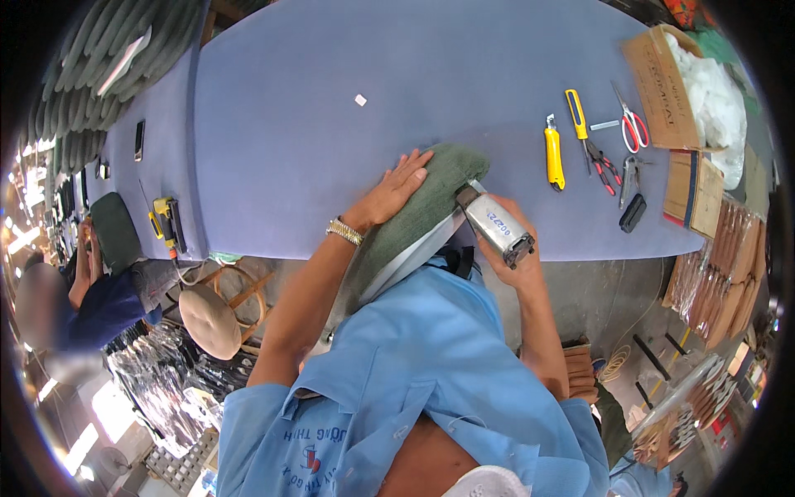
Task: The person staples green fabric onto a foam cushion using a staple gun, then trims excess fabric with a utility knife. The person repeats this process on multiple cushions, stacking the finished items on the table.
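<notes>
A dark green, fabric-covered cushion (439,186) stands tilted at the table's near edge, against my body, with its pale underside edge (420,255) turned toward me. My left hand (399,190) lies flat on its green face, fingers stretched out, a metal watch band on that wrist. On the cushion's right side, my right hand (523,272) is closed around a silver staple gun (494,225). The gun's nose meets or nearly meets the cushion's edge near its upper right corner. The gun's body covers part of the fingers.
The blue-covered table (281,124) bears a yellow cutter knife (554,157), yellow screwdriver (576,114), pliers (603,166) and red-handled scissors (633,128). An open cardboard box (662,99) stands right. At left are another staple gun (170,222), stacked green cushions (108,66), a stool (209,321) and a person (108,311).
</notes>
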A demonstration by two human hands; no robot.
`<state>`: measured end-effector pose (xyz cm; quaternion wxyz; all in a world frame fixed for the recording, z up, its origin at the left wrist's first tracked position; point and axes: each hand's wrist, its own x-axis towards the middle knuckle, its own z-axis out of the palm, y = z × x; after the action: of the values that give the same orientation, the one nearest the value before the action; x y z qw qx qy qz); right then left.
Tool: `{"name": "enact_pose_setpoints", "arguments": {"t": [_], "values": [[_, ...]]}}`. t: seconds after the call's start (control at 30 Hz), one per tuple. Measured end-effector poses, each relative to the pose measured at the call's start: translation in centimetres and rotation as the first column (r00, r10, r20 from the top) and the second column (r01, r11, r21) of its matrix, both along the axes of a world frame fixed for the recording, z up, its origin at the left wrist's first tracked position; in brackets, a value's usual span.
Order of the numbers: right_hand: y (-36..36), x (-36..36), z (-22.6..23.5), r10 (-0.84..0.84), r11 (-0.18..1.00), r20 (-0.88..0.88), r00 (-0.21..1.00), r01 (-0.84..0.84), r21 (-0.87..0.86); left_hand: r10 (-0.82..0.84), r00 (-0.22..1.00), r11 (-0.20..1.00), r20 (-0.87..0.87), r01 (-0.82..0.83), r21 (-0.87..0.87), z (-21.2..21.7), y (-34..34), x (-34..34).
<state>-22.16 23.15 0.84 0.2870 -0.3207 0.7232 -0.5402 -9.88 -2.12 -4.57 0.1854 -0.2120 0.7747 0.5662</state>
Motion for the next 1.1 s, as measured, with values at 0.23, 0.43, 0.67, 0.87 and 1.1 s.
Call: {"name": "enact_pose_setpoints", "arguments": {"t": [0.23,0.43,0.67,0.87,1.1], "values": [[0.0,0.0,-0.1,-0.031,0.999,0.025,0.999,0.03,0.028,-0.093,0.99,0.991,-0.106,0.082,-0.107,4.0,2.1,-0.8],[0.2,0.6,-0.2,-0.046,0.999,0.0,0.999,0.046,-0.006,-0.162,0.976,0.916,-0.142,0.096,-0.391,6.1,4.7,-0.8],[0.4,1.2,-0.7,-0.088,0.996,0.048,0.995,0.089,-0.018,-0.111,0.986,0.853,-0.124,0.03,-0.521,5.8,5.7,-0.7],[0.2,1.9,-0.9,-0.088,0.994,0.09,0.992,0.094,-0.063,-0.122,0.984,0.848,-0.131,0.035,-0.529,6.0,5.0,-0.7],[-0.8,0.4,1.7,-0.015,0.992,0.164,0.986,-0.006,0.129,-0.072,0.987,0.839,-0.144,-0.019,-0.544,6.4,6.0,-1.1]]}}
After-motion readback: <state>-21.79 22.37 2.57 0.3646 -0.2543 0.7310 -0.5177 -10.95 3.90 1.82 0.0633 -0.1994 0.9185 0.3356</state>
